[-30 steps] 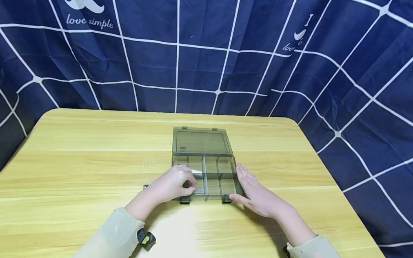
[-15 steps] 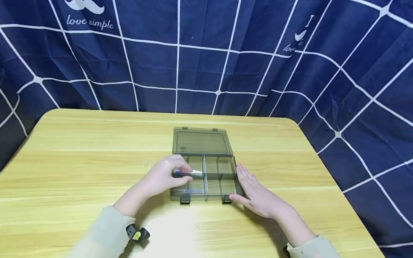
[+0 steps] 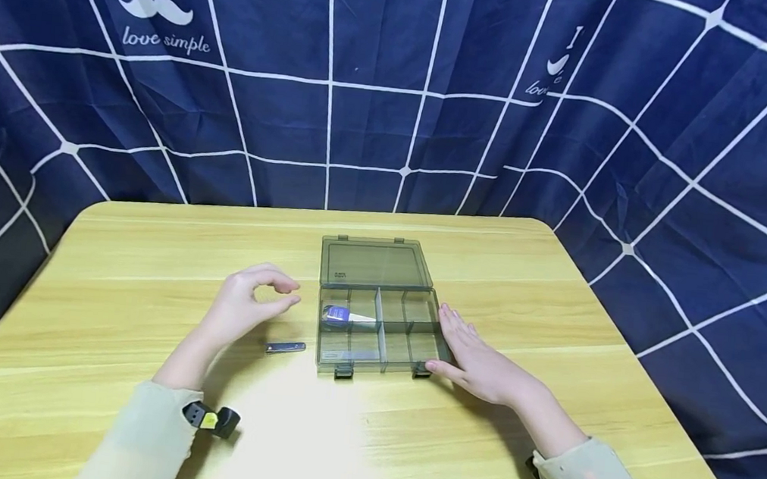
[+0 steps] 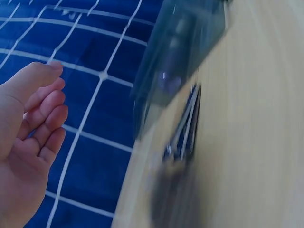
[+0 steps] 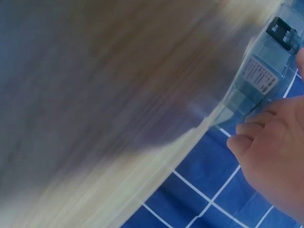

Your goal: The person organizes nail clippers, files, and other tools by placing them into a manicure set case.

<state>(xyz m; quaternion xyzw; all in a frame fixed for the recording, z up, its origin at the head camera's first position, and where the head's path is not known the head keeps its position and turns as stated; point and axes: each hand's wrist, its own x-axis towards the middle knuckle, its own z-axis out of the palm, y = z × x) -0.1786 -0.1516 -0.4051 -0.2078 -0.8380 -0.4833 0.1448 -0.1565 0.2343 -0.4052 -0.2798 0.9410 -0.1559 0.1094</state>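
A clear grey compartment box [image 3: 410, 325] lies on the table with its lid [image 3: 377, 263] laid back. In its left part are a small blue-labelled item with a white tapered end [image 3: 337, 314] and, at the front, a flat pale strip [image 3: 339, 356]. To the left of the box my left hand [image 3: 241, 307] hovers with thumb and fingers loosely curved, nothing between them. Just below it on the table lies a metal nail clipper [image 3: 286, 347], seen also in the left wrist view as a nail clipper [image 4: 184, 126]. My right hand [image 3: 478, 362] rests against the box's right side, fingers extended.
The wooden table [image 3: 148, 272] has rounded far corners and a blue grid-patterned curtain [image 3: 366, 124] behind and beside it. Two latches, such as the left latch [image 3: 343, 373], stick out at the box's front. A printed label [image 5: 260, 76] shows on the box's side.
My left hand has drawn back leftward out of the box, uncovering the blue-labelled item, the pale strip and the nail clipper. The right hand stays on the box's side.
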